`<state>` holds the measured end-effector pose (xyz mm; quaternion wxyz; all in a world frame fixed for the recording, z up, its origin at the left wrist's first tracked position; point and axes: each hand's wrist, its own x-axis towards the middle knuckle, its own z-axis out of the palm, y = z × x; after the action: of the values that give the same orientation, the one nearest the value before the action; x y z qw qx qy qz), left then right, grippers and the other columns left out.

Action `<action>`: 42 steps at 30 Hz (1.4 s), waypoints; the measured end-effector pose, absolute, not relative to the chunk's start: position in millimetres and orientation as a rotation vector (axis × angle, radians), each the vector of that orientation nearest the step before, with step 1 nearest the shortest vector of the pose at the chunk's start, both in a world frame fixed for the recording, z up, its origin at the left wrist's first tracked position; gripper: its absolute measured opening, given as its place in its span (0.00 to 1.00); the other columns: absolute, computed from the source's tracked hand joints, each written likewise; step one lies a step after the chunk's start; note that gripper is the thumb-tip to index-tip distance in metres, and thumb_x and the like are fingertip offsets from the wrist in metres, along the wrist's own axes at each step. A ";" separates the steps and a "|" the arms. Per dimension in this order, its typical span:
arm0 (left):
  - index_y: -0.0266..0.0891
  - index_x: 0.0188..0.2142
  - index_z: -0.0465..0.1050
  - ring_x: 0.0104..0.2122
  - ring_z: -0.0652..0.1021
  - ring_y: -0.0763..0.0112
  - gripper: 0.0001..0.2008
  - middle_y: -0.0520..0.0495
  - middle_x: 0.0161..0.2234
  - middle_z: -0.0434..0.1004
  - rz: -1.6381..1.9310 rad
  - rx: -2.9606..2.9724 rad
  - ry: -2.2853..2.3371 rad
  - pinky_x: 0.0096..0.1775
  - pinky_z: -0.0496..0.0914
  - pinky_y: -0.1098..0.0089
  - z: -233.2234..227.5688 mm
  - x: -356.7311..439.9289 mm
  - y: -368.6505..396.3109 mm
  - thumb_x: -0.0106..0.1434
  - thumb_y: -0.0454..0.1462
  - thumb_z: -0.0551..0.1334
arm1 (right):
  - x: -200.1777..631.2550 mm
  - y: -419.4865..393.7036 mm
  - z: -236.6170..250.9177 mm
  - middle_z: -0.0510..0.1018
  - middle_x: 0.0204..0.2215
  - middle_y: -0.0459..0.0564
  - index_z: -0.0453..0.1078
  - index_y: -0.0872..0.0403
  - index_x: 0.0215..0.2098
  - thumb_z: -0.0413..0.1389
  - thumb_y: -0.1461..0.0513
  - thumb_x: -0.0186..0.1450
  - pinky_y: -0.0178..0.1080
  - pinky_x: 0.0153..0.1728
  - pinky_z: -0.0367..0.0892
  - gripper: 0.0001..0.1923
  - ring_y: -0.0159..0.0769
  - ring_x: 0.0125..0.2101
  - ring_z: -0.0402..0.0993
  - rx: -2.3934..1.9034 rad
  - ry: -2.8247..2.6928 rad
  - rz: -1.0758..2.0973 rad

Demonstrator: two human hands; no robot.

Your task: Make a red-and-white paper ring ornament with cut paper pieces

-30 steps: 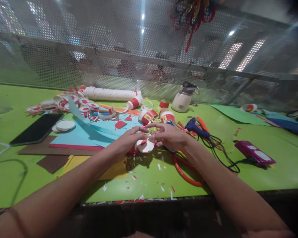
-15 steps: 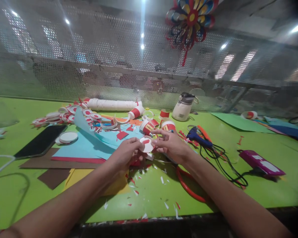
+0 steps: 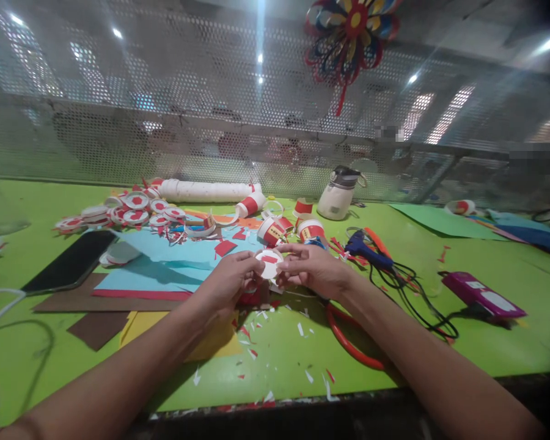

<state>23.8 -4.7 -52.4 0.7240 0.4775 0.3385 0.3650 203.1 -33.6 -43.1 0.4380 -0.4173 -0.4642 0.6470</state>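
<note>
Between my hands is a small white paper disc (image 3: 270,271) with a red paper piece on its face. My left hand (image 3: 233,278) pinches its left edge between thumb and fingers. On the opposite edge, my right hand (image 3: 314,269) is closed too, its thumb at the rim and index finger along the top. The disc is held above the table, tilted toward me. Scissors with red handles (image 3: 348,348) lie under my right forearm, their blades mostly hidden. Just beyond my hands stand and lie cut red-and-white paper cups (image 3: 271,232).
Blue paper sheets (image 3: 156,278) and a black phone (image 3: 68,263) lie left, near a pile of red-and-white discs (image 3: 135,211). A blue glue gun (image 3: 366,249), its cables and a purple box (image 3: 483,296) are right. A white bottle (image 3: 337,195) stands behind.
The raised blue sheet has dropped flatter onto the pile, over part of the white discs beside the phone. The disc in my hands has turned slightly to face me more.
</note>
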 end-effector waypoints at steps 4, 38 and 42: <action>0.35 0.25 0.64 0.22 0.67 0.80 0.05 0.52 0.24 0.67 0.817 1.054 0.740 0.22 0.58 0.78 -52.1 23.8 -4.1 0.48 0.31 0.61 | 201.1 -33.7 -42.0 0.77 0.26 0.49 0.64 0.59 0.45 0.65 0.67 0.51 0.39 0.31 0.72 0.25 0.33 0.25 0.76 -1.054 -1.143 1.630; 0.33 0.18 0.65 0.22 0.64 0.80 0.05 0.52 0.25 0.64 0.871 1.057 0.792 0.23 0.64 0.77 -43.6 20.6 -7.6 0.43 0.29 0.62 | 364.8 -38.8 -28.9 0.78 0.24 0.54 0.76 0.57 0.25 0.56 0.63 0.53 0.35 0.27 0.59 0.07 0.40 0.28 0.73 -2.560 -1.647 -0.078; 0.34 0.19 0.65 0.23 0.64 0.80 0.05 0.52 0.24 0.63 0.864 1.075 0.760 0.23 0.64 0.78 -42.9 20.0 -8.0 0.45 0.30 0.62 | 372.2 -31.3 -43.4 0.77 0.23 0.53 0.76 0.56 0.28 0.56 0.63 0.51 0.35 0.23 0.57 0.08 0.40 0.25 0.71 -2.632 -1.761 -0.069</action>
<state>20.0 -8.0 -42.9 0.7056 0.4838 0.3421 0.3887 372.2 -31.3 -43.4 -0.0131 -0.8309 -0.5558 -0.0218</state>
